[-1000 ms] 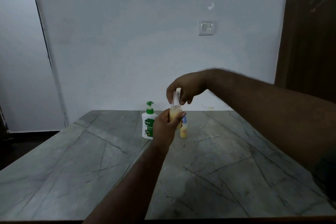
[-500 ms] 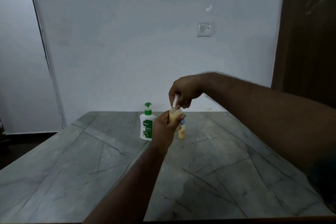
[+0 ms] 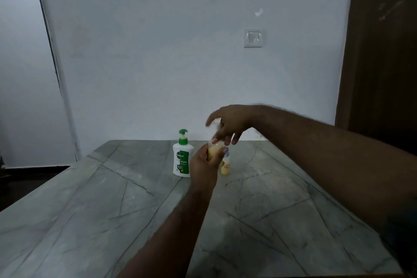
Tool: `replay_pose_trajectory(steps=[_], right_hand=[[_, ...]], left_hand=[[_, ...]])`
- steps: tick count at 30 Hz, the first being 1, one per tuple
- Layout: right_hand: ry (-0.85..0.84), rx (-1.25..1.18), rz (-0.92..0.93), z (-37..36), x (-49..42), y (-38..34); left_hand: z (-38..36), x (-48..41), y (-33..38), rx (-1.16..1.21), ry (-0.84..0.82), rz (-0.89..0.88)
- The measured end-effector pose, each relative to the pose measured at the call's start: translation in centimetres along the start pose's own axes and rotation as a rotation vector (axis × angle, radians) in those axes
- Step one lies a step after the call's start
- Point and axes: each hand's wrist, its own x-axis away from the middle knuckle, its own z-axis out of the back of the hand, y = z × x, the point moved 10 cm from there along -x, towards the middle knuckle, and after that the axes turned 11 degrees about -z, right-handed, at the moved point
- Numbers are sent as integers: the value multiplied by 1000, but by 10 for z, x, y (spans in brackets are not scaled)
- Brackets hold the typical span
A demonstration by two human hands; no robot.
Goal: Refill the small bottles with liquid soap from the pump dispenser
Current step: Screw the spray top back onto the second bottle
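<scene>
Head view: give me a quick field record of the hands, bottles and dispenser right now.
left hand: gripping small bottle, held above table
right hand: over the bottle's top, blurred; clear cap seems to be in its fingers
second small bottle: standing on table, yellow liquid inside
pump dispenser: upright on table, left of the bottles, untouched

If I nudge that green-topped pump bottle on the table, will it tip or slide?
The pump bottle looks tall on a narrow base, so a high nudge would probably tip it. The table looks smooth, so a low push likely slides it. How full, so how heavy, I cannot tell.
</scene>
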Motion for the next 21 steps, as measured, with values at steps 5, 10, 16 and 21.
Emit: replay_pose_trajectory(steps=[5, 10, 16, 21], right_hand=[[72, -88, -16, -15, 1, 13], [130, -201, 32, -24, -1, 24], [300, -307, -18, 7, -15, 65], [464, -250, -148, 16, -36, 119]], left_hand=[[11, -10, 8, 22, 92, 31], [6, -10, -3, 9, 61, 86], [-5, 0, -39, 145, -49, 247], [7, 7, -57, 22, -6, 212]])
